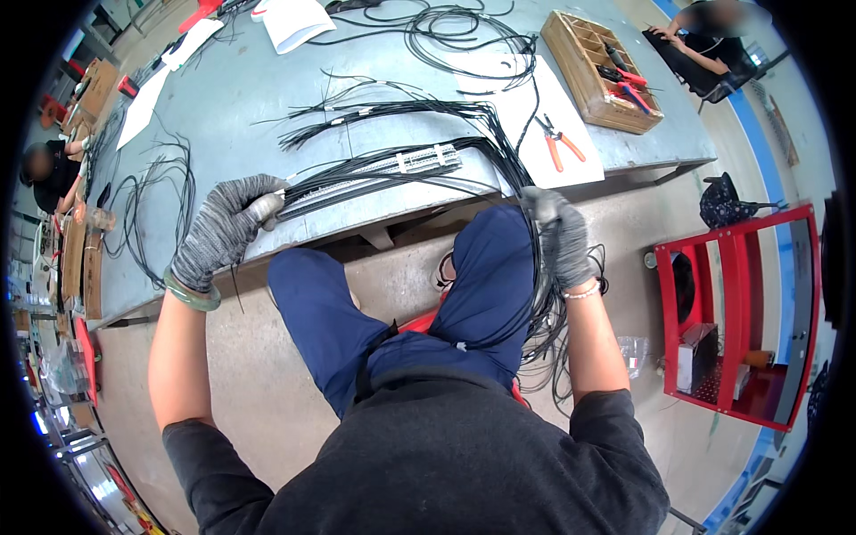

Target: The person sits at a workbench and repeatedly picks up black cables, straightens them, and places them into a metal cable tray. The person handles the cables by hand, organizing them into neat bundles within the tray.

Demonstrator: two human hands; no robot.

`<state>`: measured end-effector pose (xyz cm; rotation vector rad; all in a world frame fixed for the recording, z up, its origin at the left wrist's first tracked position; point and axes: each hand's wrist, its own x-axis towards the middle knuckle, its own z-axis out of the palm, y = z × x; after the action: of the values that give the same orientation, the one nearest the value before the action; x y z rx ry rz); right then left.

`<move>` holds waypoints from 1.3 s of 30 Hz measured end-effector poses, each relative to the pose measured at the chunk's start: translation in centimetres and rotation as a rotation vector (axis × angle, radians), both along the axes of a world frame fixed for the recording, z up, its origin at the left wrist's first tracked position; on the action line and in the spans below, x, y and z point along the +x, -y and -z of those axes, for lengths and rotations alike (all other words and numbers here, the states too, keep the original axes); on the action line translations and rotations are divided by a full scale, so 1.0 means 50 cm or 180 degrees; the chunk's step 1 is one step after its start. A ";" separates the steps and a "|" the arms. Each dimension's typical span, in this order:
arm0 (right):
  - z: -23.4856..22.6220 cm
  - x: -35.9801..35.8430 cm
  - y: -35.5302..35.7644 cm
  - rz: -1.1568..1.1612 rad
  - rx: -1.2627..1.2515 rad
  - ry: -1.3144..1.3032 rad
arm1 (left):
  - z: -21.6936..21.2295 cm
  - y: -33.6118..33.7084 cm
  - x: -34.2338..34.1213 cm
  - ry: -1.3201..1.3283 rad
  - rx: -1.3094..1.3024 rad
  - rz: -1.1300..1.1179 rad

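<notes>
A bundle of thin black wires (392, 160) runs along the near edge of the metal table, then bends down over the edge by my right knee. My left hand (234, 218), in a grey knit glove, is closed around the bundle's left end. At the bend, my gloved right hand (560, 234) grips the same wires; its fingertips are partly hidden among them. A pale slotted strip (428, 160) with white bands lies along the bundle. Behind it rests a second group of black wires (392, 110) with loose, fanned ends. Long wire tails (551, 348) hang to the floor beside my right leg.
Orange-handled wire strippers (562, 147) lie on white paper (580, 169) at the right. Beyond stands a wooden compartment box (596, 105) with tools. Coiled black cable (446, 31) lies at the back. A red cart (736, 312) stands right. Other people work at far left and far right.
</notes>
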<state>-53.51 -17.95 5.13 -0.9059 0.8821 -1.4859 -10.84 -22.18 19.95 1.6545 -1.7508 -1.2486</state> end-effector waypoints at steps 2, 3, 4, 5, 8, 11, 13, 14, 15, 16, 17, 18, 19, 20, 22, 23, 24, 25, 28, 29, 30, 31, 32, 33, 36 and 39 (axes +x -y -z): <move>-0.057 0.074 -0.001 0.0629 -0.0877 -0.3299 | -0.011 0.008 -0.004 -0.0223 -0.0107 0.0143; -0.054 0.085 0.014 0.0754 -0.1158 -0.3398 | -0.014 0.014 -0.003 -0.0251 -0.0094 0.0144; -0.050 0.095 0.036 0.0866 -0.1448 -0.3472 | -0.021 0.020 -0.002 -0.0262 -0.0082 0.0126; -0.054 0.109 0.051 0.0952 -0.1598 -0.3700 | -0.029 0.024 -0.003 -0.0198 -0.0115 0.0205; -0.063 0.132 0.087 0.1032 -0.2001 -0.4150 | -0.059 0.034 -0.017 0.0040 -0.0057 0.0341; -0.029 0.134 0.115 -0.0264 -0.1023 -0.3347 | -0.055 0.056 -0.011 -0.0012 -0.0213 0.0176; -0.039 0.110 0.106 -0.0997 -0.0235 -0.3233 | -0.035 0.077 -0.004 -0.0103 -0.0285 0.0039; -0.028 0.094 0.113 -0.0808 -0.0283 -0.3171 | -0.018 0.091 -0.002 0.0028 -0.0103 0.0072; -0.009 0.075 0.125 -0.0617 -0.0328 -0.3111 | -0.002 0.109 -0.001 0.0155 0.0080 0.0108; 0.005 0.058 0.137 -0.0433 -0.0356 -0.3046 | 0.024 0.127 -0.002 0.0282 0.0280 0.0146; 0.008 0.051 0.154 -0.0446 0.0036 -0.2998 | 0.058 0.141 -0.010 0.0120 0.0491 0.0143; 0.067 0.014 0.191 -0.0129 -0.0048 -0.2736 | 0.098 0.167 -0.042 -0.0103 0.0677 0.0222; 0.098 -0.005 0.225 0.0041 0.0150 -0.3053 | 0.125 0.186 -0.068 -0.0300 0.0897 0.0187; 0.114 -0.007 0.248 0.0185 0.0342 -0.3330 | 0.147 0.201 -0.085 -0.0465 0.1120 0.0117; 0.103 0.022 0.271 0.0251 0.0615 -0.3938 | 0.221 0.243 -0.089 -0.0783 0.1438 0.0106; 0.095 0.023 0.278 0.0322 0.0773 -0.4272 | 0.244 0.260 -0.107 -0.0880 0.1499 0.0052; 0.101 0.021 0.288 0.0269 0.0830 -0.4433 | 0.264 0.277 -0.117 -0.1069 0.1642 -0.0030; 0.114 0.014 0.292 0.0210 0.0904 -0.4598 | 0.280 0.291 -0.122 -0.1130 0.1670 -0.0040; 0.143 -0.002 0.300 0.0247 0.0899 -0.4800 | 0.315 0.326 -0.121 -0.1152 0.1715 -0.0080; 0.147 -0.002 0.301 0.0262 0.0876 -0.4780 | 0.322 0.330 -0.117 -0.1180 0.1736 -0.0079; 0.150 -0.001 0.301 0.0278 0.0852 -0.4758 | 0.328 0.334 -0.112 -0.1208 0.1755 -0.0079; 0.148 -0.002 0.300 0.0367 0.0654 -0.4802 | 0.330 0.335 -0.107 -0.1404 0.1857 -0.0062; 0.146 -0.001 0.297 0.0327 0.0675 -0.4731 | 0.332 0.335 -0.102 -0.1377 0.1870 -0.0051; 0.143 -0.001 0.293 0.0290 0.0693 -0.4659 | 0.333 0.332 -0.098 -0.1351 0.1880 -0.0040; 0.118 -0.009 0.267 0.0290 0.0584 -0.4373 | 0.299 0.310 -0.094 -0.1132 0.1663 0.0284; 0.039 0.007 0.209 -0.0026 0.0630 -0.3807 | 0.243 0.260 -0.049 -0.0771 0.1219 0.0926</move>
<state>-53.15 -28.38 3.19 -1.6541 1.8153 -0.7080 -13.31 -35.15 7.80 1.3877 -1.7202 -1.9314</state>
